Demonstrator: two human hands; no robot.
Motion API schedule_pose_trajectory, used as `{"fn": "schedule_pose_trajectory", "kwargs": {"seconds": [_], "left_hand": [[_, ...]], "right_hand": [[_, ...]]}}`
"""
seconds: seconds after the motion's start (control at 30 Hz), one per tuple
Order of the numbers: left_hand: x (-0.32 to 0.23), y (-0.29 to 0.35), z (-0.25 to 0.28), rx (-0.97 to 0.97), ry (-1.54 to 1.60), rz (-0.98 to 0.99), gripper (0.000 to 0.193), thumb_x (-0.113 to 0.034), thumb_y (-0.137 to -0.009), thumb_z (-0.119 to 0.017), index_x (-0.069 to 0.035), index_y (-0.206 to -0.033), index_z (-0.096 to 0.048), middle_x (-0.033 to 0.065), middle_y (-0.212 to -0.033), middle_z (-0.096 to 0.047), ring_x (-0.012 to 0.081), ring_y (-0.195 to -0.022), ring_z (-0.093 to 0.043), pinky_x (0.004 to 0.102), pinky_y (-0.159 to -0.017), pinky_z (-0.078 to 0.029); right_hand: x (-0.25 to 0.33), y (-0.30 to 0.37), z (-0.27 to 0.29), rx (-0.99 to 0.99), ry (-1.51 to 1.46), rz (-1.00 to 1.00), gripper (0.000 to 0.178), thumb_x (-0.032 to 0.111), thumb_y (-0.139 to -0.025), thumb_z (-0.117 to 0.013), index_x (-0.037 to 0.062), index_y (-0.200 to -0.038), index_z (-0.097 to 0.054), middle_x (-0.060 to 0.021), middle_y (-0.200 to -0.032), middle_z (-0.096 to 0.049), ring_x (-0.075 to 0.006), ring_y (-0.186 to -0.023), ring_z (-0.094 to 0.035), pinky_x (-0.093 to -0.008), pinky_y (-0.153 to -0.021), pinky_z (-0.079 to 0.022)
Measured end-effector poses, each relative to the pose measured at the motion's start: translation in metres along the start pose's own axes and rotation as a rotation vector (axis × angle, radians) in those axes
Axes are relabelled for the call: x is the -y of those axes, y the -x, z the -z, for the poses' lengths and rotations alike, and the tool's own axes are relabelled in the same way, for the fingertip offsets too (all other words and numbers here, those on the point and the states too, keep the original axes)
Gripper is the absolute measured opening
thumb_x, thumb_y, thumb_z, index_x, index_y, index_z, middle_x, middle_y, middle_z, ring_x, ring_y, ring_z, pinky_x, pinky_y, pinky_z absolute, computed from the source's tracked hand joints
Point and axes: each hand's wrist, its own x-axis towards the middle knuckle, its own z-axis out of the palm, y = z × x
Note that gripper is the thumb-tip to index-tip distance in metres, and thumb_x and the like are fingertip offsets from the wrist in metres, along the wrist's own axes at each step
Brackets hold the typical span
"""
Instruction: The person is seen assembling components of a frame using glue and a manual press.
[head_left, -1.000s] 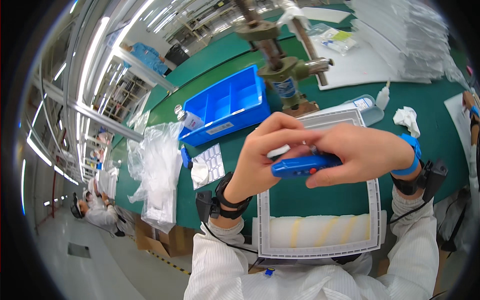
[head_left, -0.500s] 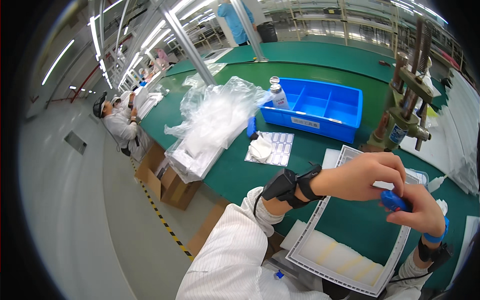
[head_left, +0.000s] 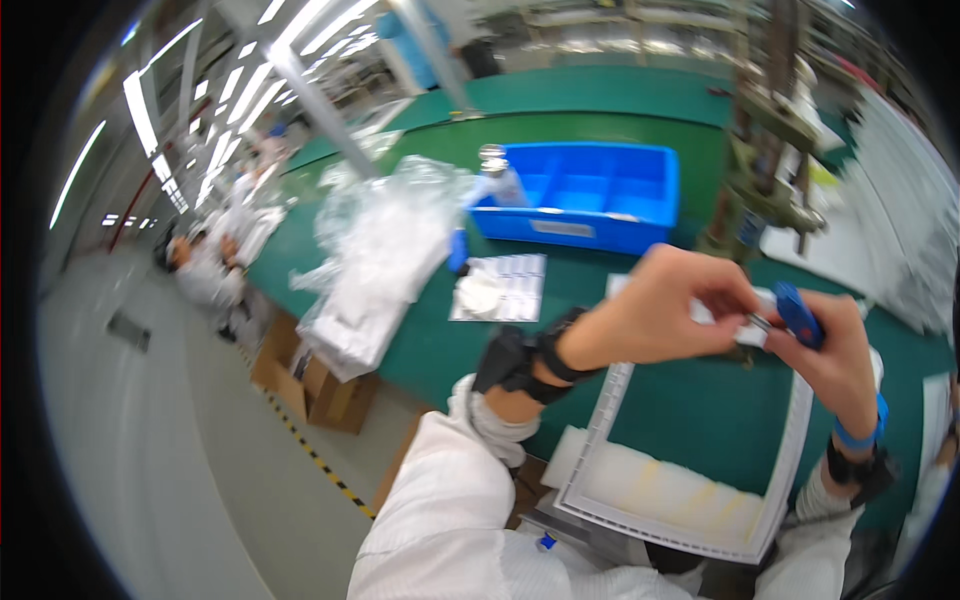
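My right hand is closed around a tool with a rounded blue handle; its exact kind does not show. From the handle a short metal tip points toward my left hand. The left thumb and fingers pinch together at that metal end, though blur hides the exact grip. Both hands are raised over the far part of a white rectangular frame. The frame lies on the green bench, its near part over a white foam block with yellowish strips.
A blue divided bin stands beyond, with a bottle at its left. Nearby are a label sheet and plastic-wrapped parts. A metal press rises at the right. Cardboard boxes sit on the floor; people work at far left.
The view has shifted and blurred. My hands have drawn slightly apart, and the blue handle has tilted more upright, with the metal tip now visible between them.
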Motion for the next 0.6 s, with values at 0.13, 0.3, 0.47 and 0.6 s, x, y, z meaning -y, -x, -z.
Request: {"fn": "schedule_pose_trajectory", "kwargs": {"seconds": [0.13, 0.3, 0.47, 0.6], "left_hand": [[-0.0100, -0.0002, 0.0084, 0.040, -0.137, 0.042, 0.016, 0.005, -0.079, -0.068, 0.003, -0.095, -0.069, 0.0083, -0.083, -0.073, 0.0133, -0.078, -0.072, 0.0244, -0.071, -0.056], [-0.0077, -0.0024, 0.0053, 0.082, -0.201, 0.056, 0.013, 0.007, -0.077, -0.066, 0.002, -0.089, -0.068, 0.0076, -0.080, -0.073, 0.0147, -0.076, -0.073, 0.0239, -0.069, -0.056], [-0.0112, -0.0016, -0.0008, 0.062, -0.204, 0.028, 0.014, 0.003, -0.075, -0.069, 0.000, -0.089, -0.070, 0.0077, -0.077, -0.070, 0.0131, -0.073, -0.071, 0.0233, -0.067, -0.054], [-0.0125, -0.0005, 0.0014, 0.067, -0.234, -0.003, 0.013, 0.003, -0.076, -0.069, 0.000, -0.088, -0.070, 0.0076, -0.076, -0.070, 0.0135, -0.072, -0.071, 0.0233, -0.066, -0.054]], "right_hand": [[0.0031, -0.0069, -0.0002, 0.034, -0.016, 0.050, 0.020, 0.009, -0.079, -0.074, -0.0024, -0.095, -0.068, -0.0079, -0.062, -0.055, -0.0106, -0.056, -0.045, -0.0287, -0.052, -0.040], [-0.0005, -0.0042, 0.0034, 0.088, -0.008, 0.002, 0.022, 0.008, -0.078, -0.074, -0.0002, -0.099, -0.070, -0.0103, -0.062, -0.055, -0.0150, -0.053, -0.045, -0.0287, -0.052, -0.040], [-0.0004, 0.0018, 0.0051, 0.069, -0.004, -0.010, 0.023, 0.008, -0.078, -0.074, -0.0002, -0.099, -0.070, -0.0104, -0.063, -0.055, -0.0145, -0.053, -0.045, -0.0290, -0.052, -0.040], [0.0013, 0.0008, 0.0029, 0.072, -0.011, -0.018, 0.024, 0.007, -0.078, -0.074, 0.0002, -0.101, -0.071, -0.0104, -0.064, -0.056, -0.0144, -0.054, -0.046, -0.0289, -0.053, -0.041]]}}
